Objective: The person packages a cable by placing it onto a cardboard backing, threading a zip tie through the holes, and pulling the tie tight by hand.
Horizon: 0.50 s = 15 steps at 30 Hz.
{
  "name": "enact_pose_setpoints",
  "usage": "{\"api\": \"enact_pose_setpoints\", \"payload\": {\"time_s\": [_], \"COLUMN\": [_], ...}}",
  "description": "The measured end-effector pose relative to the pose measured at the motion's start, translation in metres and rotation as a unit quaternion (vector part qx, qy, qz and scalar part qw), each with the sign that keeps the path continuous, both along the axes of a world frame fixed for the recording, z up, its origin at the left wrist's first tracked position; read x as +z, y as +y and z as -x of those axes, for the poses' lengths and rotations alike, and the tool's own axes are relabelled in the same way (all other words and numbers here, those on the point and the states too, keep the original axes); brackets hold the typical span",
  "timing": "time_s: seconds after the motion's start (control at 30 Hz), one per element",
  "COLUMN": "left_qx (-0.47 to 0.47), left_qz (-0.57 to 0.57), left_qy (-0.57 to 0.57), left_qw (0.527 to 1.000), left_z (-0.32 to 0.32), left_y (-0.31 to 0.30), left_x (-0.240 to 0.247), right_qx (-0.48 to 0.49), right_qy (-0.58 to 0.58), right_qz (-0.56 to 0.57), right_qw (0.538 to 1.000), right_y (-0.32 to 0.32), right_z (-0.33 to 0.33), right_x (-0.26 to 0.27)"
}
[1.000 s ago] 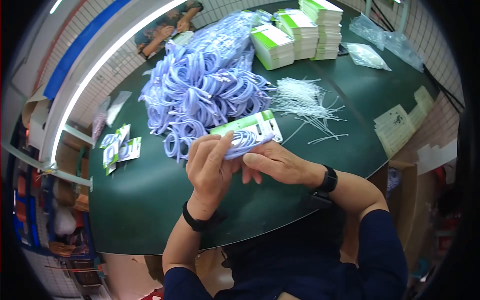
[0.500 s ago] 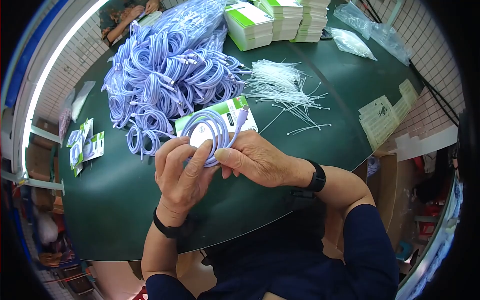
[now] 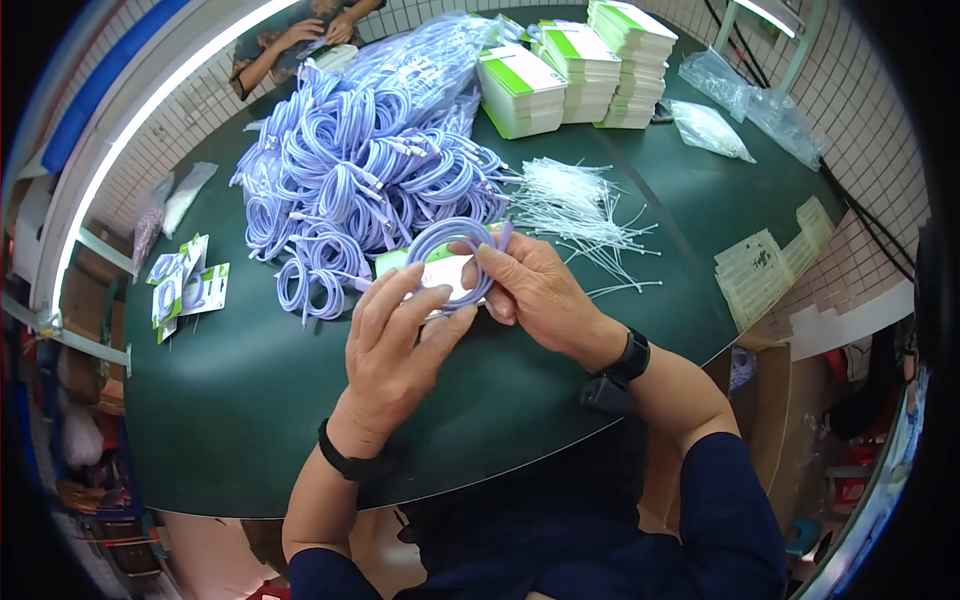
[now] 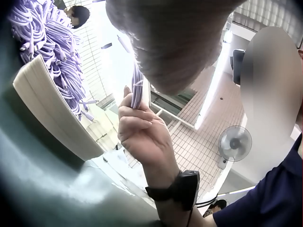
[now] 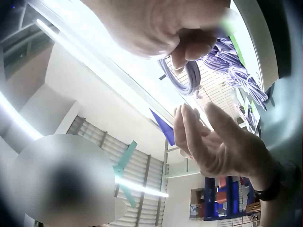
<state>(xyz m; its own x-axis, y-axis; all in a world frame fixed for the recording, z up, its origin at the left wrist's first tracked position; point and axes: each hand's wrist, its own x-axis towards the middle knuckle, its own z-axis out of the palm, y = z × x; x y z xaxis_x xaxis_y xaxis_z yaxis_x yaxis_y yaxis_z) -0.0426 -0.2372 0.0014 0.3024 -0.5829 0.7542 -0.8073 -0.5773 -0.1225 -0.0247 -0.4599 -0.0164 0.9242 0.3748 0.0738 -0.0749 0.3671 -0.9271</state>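
A coiled lilac cable (image 3: 425, 240) is held up in front of the chest, over a green-and-white card (image 3: 391, 263) on the table. My right hand (image 3: 550, 300) grips the coil by its right side, thumb on top; the left wrist view shows this right hand (image 4: 144, 132) pinching the coil (image 4: 137, 87) edge-on. My left hand (image 3: 395, 345) is at the coil's lower left with its fingers loosely bent. In the right wrist view, the left hand's (image 5: 227, 146) fingertips lie just below the coil (image 5: 187, 78), apart from it.
A large heap of lilac cables (image 3: 340, 160) lies behind the hands. Stacked cards (image 3: 520, 95) stand at the back, white ties (image 3: 570, 200) are spread right of the heap, and several carded cables (image 3: 180, 285) lie at left. Another person's hands (image 3: 300, 35) show at the far edge.
The coil has turned and its connector end now lies by my right thumb instead of standing up. My left fingers have loosened from the coil. The head view has shifted.
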Motion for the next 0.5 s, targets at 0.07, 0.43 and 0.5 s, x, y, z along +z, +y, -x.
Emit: {"api": "enact_pose_setpoints", "payload": {"time_s": [0.07,0.43,0.5], "left_qx": [-0.032,-0.204,-0.238], "left_qz": [0.06,0.584,0.606], "left_qy": [-0.003,0.618,0.608], "left_qw": [0.998,0.486,0.455], "left_z": [0.011,-0.004,-0.006], "left_y": [-0.001,-0.004,0.001], "left_x": [0.004,-0.022,-0.027], "right_qx": [-0.045,-0.009,0.033], "right_qy": [0.001,-0.081,-0.076], "right_qz": [-0.055,0.081,0.107], "right_qw": [0.997,0.993,0.991], "right_y": [-0.006,0.011,0.013], "right_z": [-0.002,0.011,0.01], "right_x": [0.003,-0.006,-0.006]}}
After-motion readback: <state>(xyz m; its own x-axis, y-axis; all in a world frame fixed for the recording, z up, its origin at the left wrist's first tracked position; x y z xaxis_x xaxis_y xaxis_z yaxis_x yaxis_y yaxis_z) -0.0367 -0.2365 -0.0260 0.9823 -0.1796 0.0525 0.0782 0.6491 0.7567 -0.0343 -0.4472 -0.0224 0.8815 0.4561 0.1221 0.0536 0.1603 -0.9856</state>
